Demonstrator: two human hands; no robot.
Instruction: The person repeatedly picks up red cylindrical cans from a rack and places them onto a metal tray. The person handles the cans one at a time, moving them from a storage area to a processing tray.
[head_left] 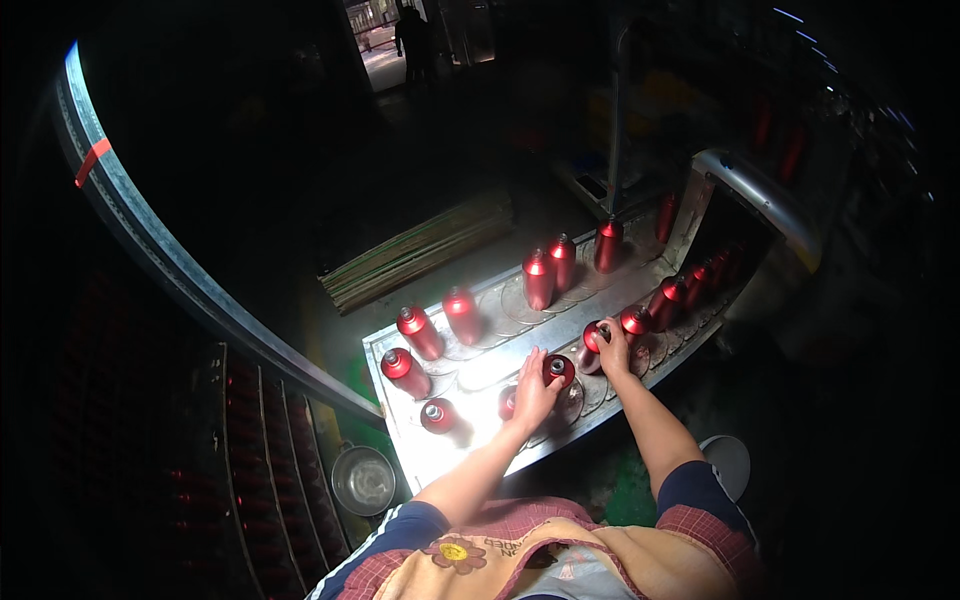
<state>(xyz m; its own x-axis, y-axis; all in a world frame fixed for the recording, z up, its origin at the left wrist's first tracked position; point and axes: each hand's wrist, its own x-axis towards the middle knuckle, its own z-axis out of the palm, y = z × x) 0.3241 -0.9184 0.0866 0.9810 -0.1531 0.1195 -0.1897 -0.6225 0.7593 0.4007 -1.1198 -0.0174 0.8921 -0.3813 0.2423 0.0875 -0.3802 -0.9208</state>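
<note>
Both hands grip red bottles: left hand (532,392) on 1 bottle (556,369), right hand (612,347) on another (594,336). Roughly 12 more stand on the metal conveyor (478,378), untouched.

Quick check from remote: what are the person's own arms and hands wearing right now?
Both hands, left hand and right hand, are bare, no gloves, forearms uncovered. Short dark navy sleeves end above the elbows, the left one with white stripes, over a red plaid garment.

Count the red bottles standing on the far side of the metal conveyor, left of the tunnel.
6 red bottles on the conveyor: two at the left end, one mid-row, two paired, one by the tunnel. Others inside may be hidden.
</note>
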